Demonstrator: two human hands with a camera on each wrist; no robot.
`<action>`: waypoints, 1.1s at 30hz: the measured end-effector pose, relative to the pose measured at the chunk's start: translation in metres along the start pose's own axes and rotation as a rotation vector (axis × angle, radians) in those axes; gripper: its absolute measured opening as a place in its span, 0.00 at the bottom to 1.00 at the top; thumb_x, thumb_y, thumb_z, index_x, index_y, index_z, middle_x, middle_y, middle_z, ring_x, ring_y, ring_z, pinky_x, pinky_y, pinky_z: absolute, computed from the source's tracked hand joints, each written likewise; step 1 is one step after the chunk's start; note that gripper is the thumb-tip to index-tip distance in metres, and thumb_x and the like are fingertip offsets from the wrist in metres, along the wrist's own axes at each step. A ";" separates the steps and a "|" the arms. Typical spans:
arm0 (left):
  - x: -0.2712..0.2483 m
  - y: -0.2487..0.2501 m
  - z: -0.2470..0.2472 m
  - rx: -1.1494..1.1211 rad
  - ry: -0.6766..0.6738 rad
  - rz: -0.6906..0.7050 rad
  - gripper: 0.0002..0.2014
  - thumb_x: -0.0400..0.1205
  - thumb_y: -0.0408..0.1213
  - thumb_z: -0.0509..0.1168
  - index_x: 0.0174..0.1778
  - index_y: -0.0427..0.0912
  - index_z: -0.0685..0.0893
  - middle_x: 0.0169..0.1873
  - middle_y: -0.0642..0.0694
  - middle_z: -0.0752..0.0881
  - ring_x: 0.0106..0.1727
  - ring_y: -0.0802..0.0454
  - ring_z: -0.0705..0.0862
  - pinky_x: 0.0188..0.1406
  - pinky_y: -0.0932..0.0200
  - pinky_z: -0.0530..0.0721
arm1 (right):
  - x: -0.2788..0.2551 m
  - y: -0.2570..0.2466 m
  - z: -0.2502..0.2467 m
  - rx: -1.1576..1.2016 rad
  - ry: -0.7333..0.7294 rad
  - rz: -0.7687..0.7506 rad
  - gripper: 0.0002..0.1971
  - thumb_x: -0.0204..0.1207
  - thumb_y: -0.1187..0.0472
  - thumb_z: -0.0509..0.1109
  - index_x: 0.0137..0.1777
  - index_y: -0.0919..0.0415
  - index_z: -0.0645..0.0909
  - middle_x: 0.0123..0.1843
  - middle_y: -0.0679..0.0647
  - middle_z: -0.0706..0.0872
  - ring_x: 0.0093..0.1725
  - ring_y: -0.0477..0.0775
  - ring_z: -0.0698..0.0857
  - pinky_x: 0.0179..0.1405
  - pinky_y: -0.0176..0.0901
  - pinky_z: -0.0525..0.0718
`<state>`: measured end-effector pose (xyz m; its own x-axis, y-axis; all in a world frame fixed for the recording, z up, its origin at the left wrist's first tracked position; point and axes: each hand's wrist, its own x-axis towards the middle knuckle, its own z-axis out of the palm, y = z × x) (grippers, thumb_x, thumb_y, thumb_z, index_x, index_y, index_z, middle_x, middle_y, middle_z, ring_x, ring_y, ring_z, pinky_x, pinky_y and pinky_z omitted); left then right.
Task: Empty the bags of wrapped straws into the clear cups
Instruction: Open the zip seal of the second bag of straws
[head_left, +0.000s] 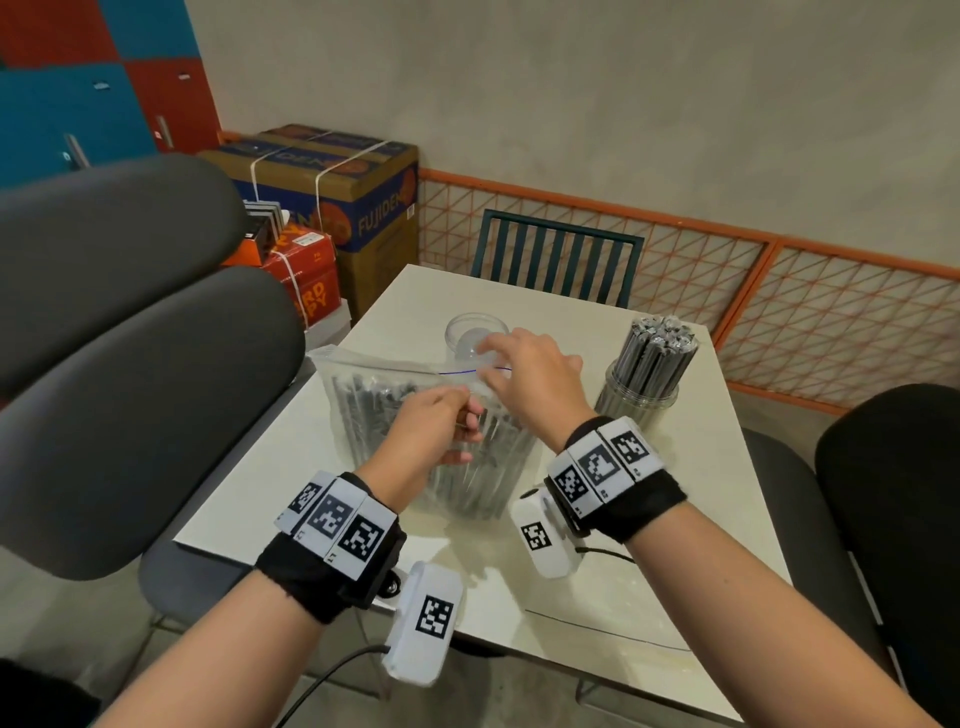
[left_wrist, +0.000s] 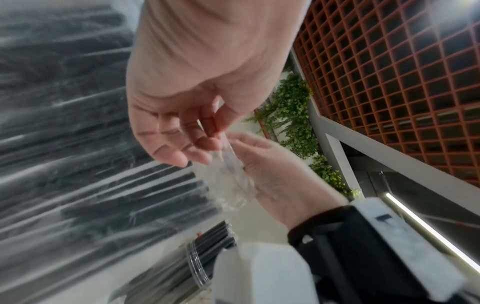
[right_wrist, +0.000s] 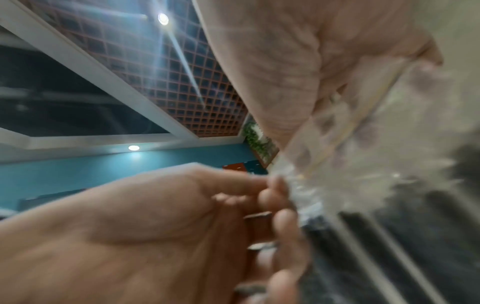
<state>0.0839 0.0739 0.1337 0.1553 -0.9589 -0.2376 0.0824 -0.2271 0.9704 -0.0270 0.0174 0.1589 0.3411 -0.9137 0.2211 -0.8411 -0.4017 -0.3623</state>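
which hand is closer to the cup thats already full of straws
Right. The right hand pinches the bag top just left of the full cup; the left hand grips the bag farther left.

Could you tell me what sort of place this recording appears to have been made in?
Probably a café or eatery's seating corner that doubles as storage: a small table with a chair drawn up, an orange lattice partition, and strapped cardboard boxes stacked by the wall.

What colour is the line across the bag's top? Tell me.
Blue: a thin line along the bag's top edge, clearest in the head view.
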 end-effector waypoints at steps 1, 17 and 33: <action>0.000 0.003 0.000 0.007 -0.002 0.009 0.15 0.85 0.38 0.55 0.34 0.43 0.79 0.25 0.49 0.78 0.27 0.55 0.80 0.25 0.63 0.79 | -0.003 -0.006 0.001 -0.012 -0.010 -0.055 0.11 0.81 0.55 0.62 0.59 0.46 0.81 0.60 0.49 0.83 0.62 0.55 0.77 0.57 0.57 0.67; -0.007 0.001 -0.023 -0.020 0.128 0.035 0.12 0.84 0.32 0.53 0.36 0.41 0.76 0.25 0.46 0.77 0.27 0.55 0.79 0.25 0.63 0.80 | 0.014 -0.002 0.010 0.142 0.099 0.184 0.09 0.82 0.57 0.60 0.53 0.49 0.81 0.52 0.53 0.86 0.54 0.59 0.81 0.55 0.55 0.66; -0.004 0.011 -0.048 0.100 0.269 0.033 0.13 0.82 0.30 0.56 0.31 0.40 0.77 0.22 0.46 0.72 0.19 0.56 0.69 0.24 0.62 0.79 | 0.011 -0.023 0.017 0.172 0.002 0.086 0.09 0.83 0.55 0.60 0.52 0.49 0.83 0.52 0.52 0.87 0.53 0.57 0.81 0.58 0.58 0.64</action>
<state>0.1317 0.0832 0.1429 0.4134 -0.8892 -0.1963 -0.0220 -0.2253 0.9741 0.0032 0.0157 0.1547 0.2701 -0.9451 0.1841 -0.7826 -0.3269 -0.5298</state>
